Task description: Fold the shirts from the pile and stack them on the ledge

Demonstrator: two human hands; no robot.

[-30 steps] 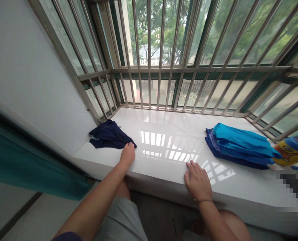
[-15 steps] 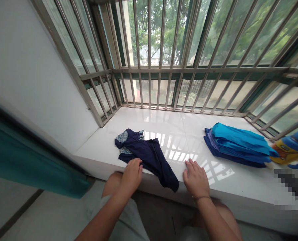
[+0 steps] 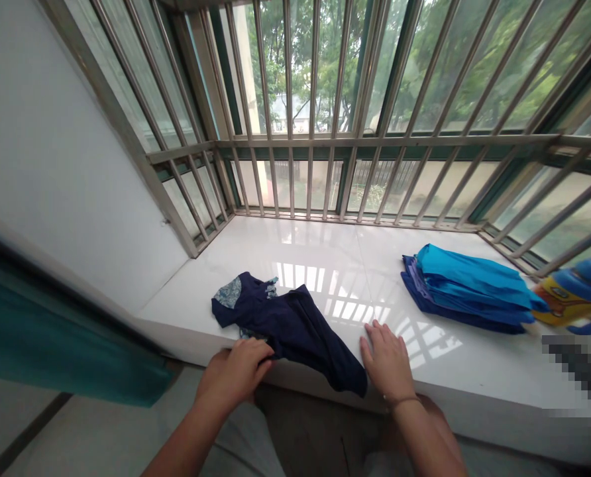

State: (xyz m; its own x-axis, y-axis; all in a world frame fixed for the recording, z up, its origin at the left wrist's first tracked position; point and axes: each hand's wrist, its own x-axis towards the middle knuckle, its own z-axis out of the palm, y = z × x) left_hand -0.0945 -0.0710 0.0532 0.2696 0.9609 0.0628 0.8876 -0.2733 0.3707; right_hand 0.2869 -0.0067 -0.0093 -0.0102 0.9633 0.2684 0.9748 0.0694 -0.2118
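A dark navy garment [image 3: 303,328] with a pale patterned patch at its upper left lies crumpled across the front of the white windowsill [image 3: 315,245]. Its lower right end hangs over the sill's front edge. My left hand [image 3: 238,371] is closed on the garment's near edge, with the fingertips partly hidden in the cloth. To the right of the garment, my right hand [image 3: 387,358] rests flat on the sill, fingers apart and holding nothing. A thin band circles the right wrist.
A stack of folded blue and purple fabric [image 3: 474,288] sits at the right of the sill. Beside it stands a yellow and blue bottle [image 3: 568,295] with a handle. Metal bars [image 3: 342,142] line the window behind. A teal curtain [image 3: 61,338] hangs at left.
My left hand has moved left and nearer, and the garment has shifted with it, its lower end now closer to my right hand. The right hand has hardly moved.
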